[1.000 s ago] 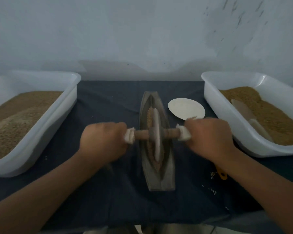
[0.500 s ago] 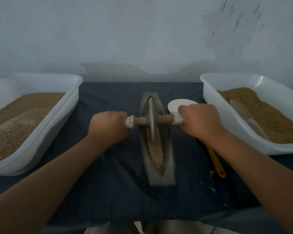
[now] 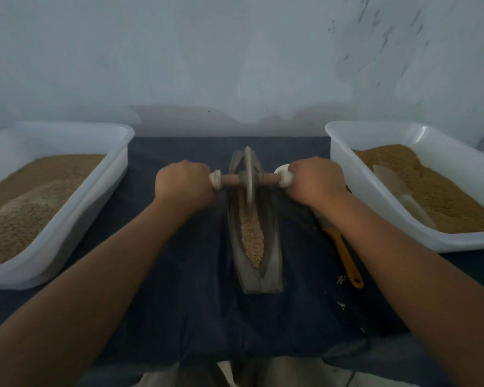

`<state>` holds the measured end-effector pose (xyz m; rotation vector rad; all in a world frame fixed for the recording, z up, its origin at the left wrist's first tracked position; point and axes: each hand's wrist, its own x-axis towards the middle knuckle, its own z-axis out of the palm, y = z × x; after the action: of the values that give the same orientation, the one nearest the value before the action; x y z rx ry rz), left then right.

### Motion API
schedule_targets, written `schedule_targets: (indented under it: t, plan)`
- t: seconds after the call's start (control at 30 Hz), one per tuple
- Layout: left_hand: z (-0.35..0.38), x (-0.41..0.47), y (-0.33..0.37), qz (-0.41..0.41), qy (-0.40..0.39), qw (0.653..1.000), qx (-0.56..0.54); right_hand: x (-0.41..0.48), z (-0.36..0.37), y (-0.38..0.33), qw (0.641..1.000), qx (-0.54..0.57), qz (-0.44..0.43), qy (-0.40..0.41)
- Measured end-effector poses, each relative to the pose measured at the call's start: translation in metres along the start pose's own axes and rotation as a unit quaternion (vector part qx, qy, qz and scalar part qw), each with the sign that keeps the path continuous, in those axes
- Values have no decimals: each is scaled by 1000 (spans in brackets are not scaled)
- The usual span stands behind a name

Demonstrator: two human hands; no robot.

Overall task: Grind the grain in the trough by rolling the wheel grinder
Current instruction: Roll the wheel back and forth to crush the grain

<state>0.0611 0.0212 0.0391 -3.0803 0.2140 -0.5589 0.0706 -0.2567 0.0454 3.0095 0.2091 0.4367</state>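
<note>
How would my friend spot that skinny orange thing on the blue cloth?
Start at the wide dark blue cloth, then find the long grey boat-shaped trough in its middle. Just right of it lies a thin orange handle; nothing else there is that bright.

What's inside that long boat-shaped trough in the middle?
In the trough, pale grain lies along the near half. The wheel grinder, its handles gripped by the left hand and right hand, stands at the far end. Whatever is under the wheel is hidden.

Makeshift grain-processing workspace: bare scuffed wall point(image 3: 235, 51), dark cloth-covered table point(image 3: 179, 303), 2 white grain-filled tubs point(image 3: 76, 208) point(image 3: 344, 160).
</note>
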Motion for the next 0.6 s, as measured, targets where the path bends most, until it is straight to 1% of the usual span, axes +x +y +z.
schedule_targets:
  t: [0.07, 0.13, 0.2, 0.27, 0.37, 0.5, 0.6]
  plan:
    - [0, -28, -4, 11, -4, 1000, 10, -22, 0, 5, 999, 12, -31, 1]
    - [-2, -70, -11, 56, 41, 997, 28, -61, -2, 12, 996, 19, -72, 39]
    - [-8, -101, -16, 96, 87, 991, 18, -99, -5, 17, 990, 58, -104, 75]
    - [-7, -109, -18, 109, 105, 989, -4, -114, -4, 21, 986, 83, -113, 86]
    - [-1, -74, -10, 81, 94, 992, 24, -82, -1, 11, 994, 64, -78, 53]
    - [1, -8, -6, 16, 23, 1000, 5, -8, 4, 1, 1000, 21, -17, 17]
    - [0, -15, -5, 9, 12, 1000, -1, -6, 3, 4, 1000, 8, -19, 1]
